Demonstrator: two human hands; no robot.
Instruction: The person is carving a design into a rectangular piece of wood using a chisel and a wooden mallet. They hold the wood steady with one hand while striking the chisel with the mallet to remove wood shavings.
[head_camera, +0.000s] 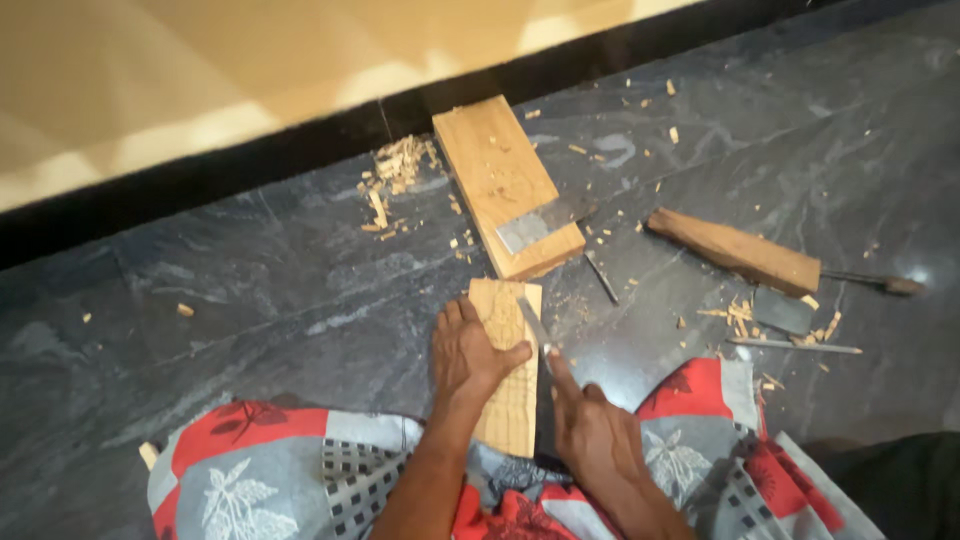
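While the left hand (468, 355) lies flat with spread fingers on the carved wooden strip (508, 375), pinning it to the dark stone floor (260, 290) between the knees, the right hand (598, 432) is closed around a slim chisel (535, 325) whose blade meets the strip's right edge near its far end. For a clean cut, I judge the blade should stay low and travel away from the left thumb, taking thin shavings. Beyond the strip lies a thick plank (498, 180) with a flat blade (528, 228) on it; a wooden mallet (735, 250) and scattered chips (395, 170) lie farther out.
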